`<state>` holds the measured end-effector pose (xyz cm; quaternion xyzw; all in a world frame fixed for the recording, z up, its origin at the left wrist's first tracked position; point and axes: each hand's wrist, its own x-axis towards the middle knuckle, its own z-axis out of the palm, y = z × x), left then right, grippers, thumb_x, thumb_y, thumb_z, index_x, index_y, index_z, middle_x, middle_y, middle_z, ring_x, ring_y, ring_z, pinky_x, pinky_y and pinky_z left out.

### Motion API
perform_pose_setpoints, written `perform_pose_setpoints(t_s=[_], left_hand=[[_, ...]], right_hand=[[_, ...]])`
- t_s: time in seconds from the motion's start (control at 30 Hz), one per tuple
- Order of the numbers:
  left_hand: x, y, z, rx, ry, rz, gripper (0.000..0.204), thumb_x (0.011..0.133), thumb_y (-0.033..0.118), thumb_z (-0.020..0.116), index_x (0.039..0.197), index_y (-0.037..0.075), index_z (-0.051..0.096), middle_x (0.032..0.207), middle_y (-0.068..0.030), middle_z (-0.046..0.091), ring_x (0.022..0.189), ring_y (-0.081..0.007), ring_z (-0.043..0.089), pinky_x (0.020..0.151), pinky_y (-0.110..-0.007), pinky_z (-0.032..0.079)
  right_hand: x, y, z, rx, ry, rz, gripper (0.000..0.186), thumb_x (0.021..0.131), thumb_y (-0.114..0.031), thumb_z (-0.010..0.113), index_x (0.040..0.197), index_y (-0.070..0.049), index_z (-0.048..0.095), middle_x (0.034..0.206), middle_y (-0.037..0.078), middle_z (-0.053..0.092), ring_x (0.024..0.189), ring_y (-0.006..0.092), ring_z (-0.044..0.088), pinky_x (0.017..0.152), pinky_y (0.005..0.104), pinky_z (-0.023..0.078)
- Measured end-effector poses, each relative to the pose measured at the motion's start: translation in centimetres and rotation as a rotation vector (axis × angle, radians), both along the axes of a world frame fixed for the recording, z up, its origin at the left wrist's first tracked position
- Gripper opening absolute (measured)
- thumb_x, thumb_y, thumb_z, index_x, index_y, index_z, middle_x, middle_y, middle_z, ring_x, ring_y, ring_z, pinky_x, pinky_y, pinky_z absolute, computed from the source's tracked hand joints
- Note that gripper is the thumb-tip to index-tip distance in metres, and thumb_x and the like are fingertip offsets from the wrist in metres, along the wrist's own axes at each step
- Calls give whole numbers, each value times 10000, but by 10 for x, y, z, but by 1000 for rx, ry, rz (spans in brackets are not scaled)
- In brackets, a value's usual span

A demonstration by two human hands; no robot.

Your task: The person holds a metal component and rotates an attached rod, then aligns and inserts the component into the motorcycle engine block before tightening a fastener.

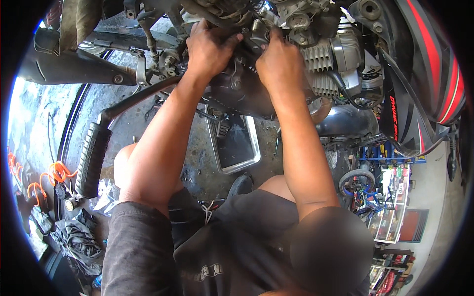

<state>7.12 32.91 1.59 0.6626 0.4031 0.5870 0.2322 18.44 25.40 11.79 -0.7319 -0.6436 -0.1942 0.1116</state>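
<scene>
Both arms reach forward to a motorcycle engine [237, 81] with a dark, greasy side cover. My left hand [210, 52] is at the upper left of the engine, its fingers curled down behind the casing and its thumb pointing right. What those fingers grip is hidden. My right hand [280, 61] is closed, knuckles up, beside a small metal cylinder [258, 30] on top of the engine. Whatever lies in its fingers cannot be made out. Right of that hand are the finned engine cylinder [318, 59] and a black cable [338, 81].
A metal tray [256, 155] with small parts rests on the stained floor below the engine. The kick-start lever [94, 160] juts out at left. Near it lie an orange coiled hose [58, 172] and dark cloth [76, 241]. Red-and-black fairing [429, 64] and shelves [392, 202] stand at right.
</scene>
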Motion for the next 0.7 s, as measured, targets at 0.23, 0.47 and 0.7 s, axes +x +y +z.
perform_pose_setpoints(t_s=[0.23, 0.47, 0.7], left_hand=[[1, -5, 2, -64, -15, 27, 263, 806, 330, 765, 1015, 174, 794, 1139, -110, 645, 1139, -350, 554, 967, -479, 434], [2, -10, -2, 3, -111, 20, 236, 798, 302, 771, 990, 168, 796, 1101, -90, 649, 1122, -336, 556, 948, -477, 434], [3, -11, -1, 62, -131, -3, 232, 801, 312, 759, 959, 146, 794, 1063, -104, 657, 1050, -349, 572, 911, -474, 464]], right_hand=[[-5, 1, -5, 71, 21, 18, 307, 780, -5, 628, 1072, 36, 544, 771, 267, 672, 749, 454, 687, 706, 503, 569], [-9, -4, -3, 80, -2, 12, 297, 772, 10, 623, 1064, 24, 564, 776, 256, 682, 754, 439, 696, 707, 494, 568], [3, -7, -13, 168, 59, 43, 306, 844, -91, 649, 1143, -33, 616, 809, 275, 685, 775, 459, 683, 709, 540, 528]])
